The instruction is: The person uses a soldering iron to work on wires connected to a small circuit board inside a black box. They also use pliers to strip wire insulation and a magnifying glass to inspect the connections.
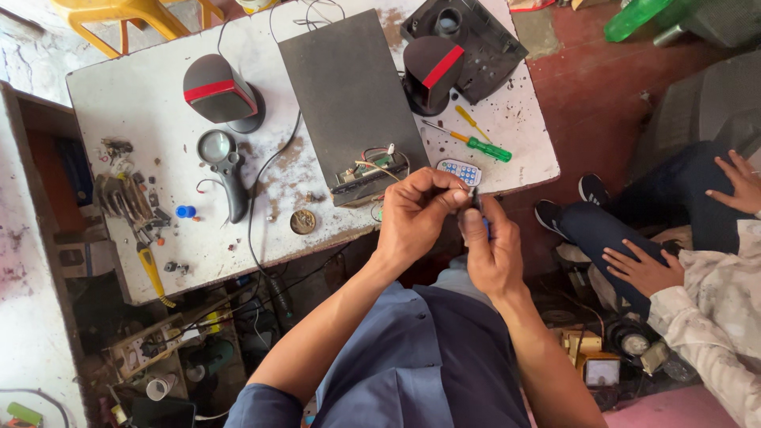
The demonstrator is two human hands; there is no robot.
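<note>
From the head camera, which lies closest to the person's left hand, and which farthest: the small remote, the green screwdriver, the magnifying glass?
From the left hand:
1. Remote, just above the hand, at the table edge.
2. Green screwdriver, farther up and to the right.
3. Magnifying glass, far off to the left.

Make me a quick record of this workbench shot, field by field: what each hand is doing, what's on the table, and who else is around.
left hand: pinching a small dark part, too small to identify
right hand: gripping the same part from below
table: white, stained
on table: two grey speakers with red stripes, dark flat panel, magnifying glass, green-handled screwdriver, small remote
nearby: a seated person's hand resting on a knee
</note>
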